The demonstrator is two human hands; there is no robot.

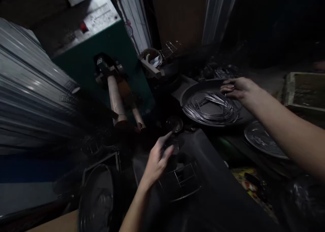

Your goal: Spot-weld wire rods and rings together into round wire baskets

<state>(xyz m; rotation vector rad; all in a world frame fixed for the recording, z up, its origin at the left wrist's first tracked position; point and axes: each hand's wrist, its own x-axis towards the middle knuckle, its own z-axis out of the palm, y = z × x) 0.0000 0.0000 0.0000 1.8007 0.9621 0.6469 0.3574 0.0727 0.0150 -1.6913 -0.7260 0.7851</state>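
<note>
My left hand point(156, 159) is over the dark work surface point(203, 157), its thumb and index finger apart, with nothing visible between them. Just beyond the fingertips is a small round dish point(174, 124) with tiny bright bits in it. Close to that hand lies a bent wire frame point(181, 181) with crossing bars. My right hand point(237, 89) is at the far right of a wide round pan point(189, 93), fingers curled together in a pinch. Whatever they hold, if anything, is too small to name. Inside the pan lies a loose bundle of thin metal wire rings point(213, 113).
A green machine point(76, 62) with two copper-coloured arms point(116, 96) stands at left. A second round tray point(261, 139) with small metal pieces is under my right forearm. Another round pan point(83, 205) sits at lower left. A basket point(152, 56) stands behind the machine.
</note>
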